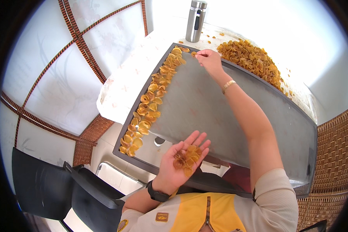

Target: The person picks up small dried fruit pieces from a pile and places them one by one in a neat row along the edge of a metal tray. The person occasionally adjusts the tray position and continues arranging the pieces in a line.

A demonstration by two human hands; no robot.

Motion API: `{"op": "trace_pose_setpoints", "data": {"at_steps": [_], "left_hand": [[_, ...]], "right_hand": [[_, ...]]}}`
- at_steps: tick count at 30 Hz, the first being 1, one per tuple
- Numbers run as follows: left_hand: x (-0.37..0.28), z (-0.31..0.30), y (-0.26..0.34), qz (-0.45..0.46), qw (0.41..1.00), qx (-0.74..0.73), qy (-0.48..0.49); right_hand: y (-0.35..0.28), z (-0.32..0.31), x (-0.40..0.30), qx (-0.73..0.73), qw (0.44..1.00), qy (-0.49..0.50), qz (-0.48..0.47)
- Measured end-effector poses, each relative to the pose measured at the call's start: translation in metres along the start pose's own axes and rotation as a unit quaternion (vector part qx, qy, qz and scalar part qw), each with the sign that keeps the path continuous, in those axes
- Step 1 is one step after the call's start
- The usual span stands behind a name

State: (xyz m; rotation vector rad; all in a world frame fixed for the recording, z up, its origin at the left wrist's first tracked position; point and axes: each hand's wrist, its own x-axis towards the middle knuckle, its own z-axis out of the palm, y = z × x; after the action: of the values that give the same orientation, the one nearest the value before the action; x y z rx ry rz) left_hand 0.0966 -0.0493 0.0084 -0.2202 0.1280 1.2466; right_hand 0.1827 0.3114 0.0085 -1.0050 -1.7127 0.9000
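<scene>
My left hand (pixel 181 162) is palm up above the near side of a dark-framed mesh screen (pixel 229 61), its fingers half spread. A small heap of thin dried amber slices (pixel 188 159) rests in its palm. At the screen's far edge, my right hand (pixel 207 59) pinches a dried slice (pixel 193 54) between thumb and fingertips. Rows of overlapping slices (pixel 152 107) run along the screen's left side, and a few more lie at its far left corner. A big pile of slices (pixel 250 62) is on the table behind the screen.
A steel flask (pixel 195 23) stands behind the far left corner on the cloth-covered table (pixel 124 90), with loose slices scattered near it. Black chairs (pixel 43 185) are at the lower left. A folding screen (pixel 61 87) stands left, and woven wicker (pixel 330 162) is at the right.
</scene>
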Motion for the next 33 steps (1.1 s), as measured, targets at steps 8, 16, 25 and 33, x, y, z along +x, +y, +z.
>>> {"op": "trace_pose_setpoints", "data": {"at_steps": [8, 16, 25, 33], "left_hand": [[-0.005, 0.003, 0.004, -0.032, 0.999, 0.009, 0.018], [-0.004, 0.001, 0.004, -0.038, 0.999, 0.019, 0.000], [-0.005, 0.000, 0.004, -0.035, 0.999, 0.035, -0.005], [-0.005, 0.001, 0.004, -0.036, 0.999, 0.041, -0.003]], "right_hand": [[0.000, 0.039, 0.023, -0.182, 0.980, 0.052, 0.068], [-0.010, 0.047, 0.016, -0.223, 0.967, 0.091, 0.088], [-0.022, 0.061, 0.009, -0.246, 0.956, 0.120, 0.107], [-0.013, 0.059, 0.007, -0.241, 0.961, 0.114, 0.074]]}}
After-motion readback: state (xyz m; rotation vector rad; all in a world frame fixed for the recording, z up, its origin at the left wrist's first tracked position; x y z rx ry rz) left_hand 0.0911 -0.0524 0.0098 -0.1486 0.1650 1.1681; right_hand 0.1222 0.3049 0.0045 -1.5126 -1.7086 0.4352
